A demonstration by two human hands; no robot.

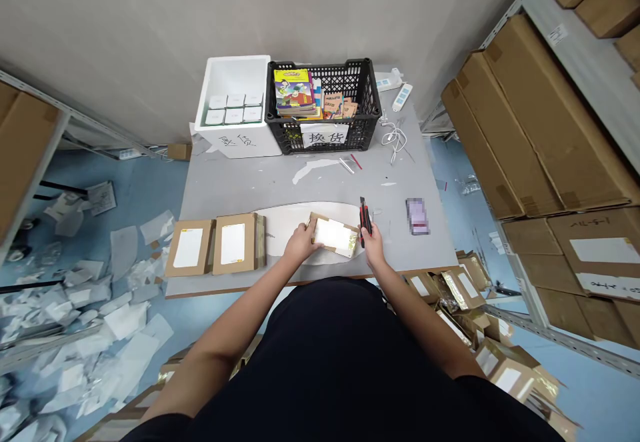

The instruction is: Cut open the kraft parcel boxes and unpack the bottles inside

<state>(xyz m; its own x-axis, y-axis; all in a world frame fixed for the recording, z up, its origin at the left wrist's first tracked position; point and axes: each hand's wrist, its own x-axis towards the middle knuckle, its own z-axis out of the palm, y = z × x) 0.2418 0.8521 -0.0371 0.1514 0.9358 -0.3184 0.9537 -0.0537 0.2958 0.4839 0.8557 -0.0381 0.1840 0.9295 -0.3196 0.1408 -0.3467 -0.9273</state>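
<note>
My left hand (301, 242) grips the left end of a small cardboard box (334, 235) with a white label on top. Tape glints at the box's right end. In my right hand (373, 245) is a red and black utility knife (365, 217), pointing away from me, just right of the box. Whether its blade is out is too small to tell. Under the box lies a white sheet (285, 221) on the grey table (240, 182). To the left stand two stacks of flat cardboard mailers (189, 250) with white labels.
At the table's back are a white foam box (235, 72) holding several small white boxes and a black plastic crate (327, 137) with books. A phone (417, 217) and a white cable (395, 139) lie right. Opened cartons (465, 289) and scrap paper (120, 315) cover the floor beside shelves.
</note>
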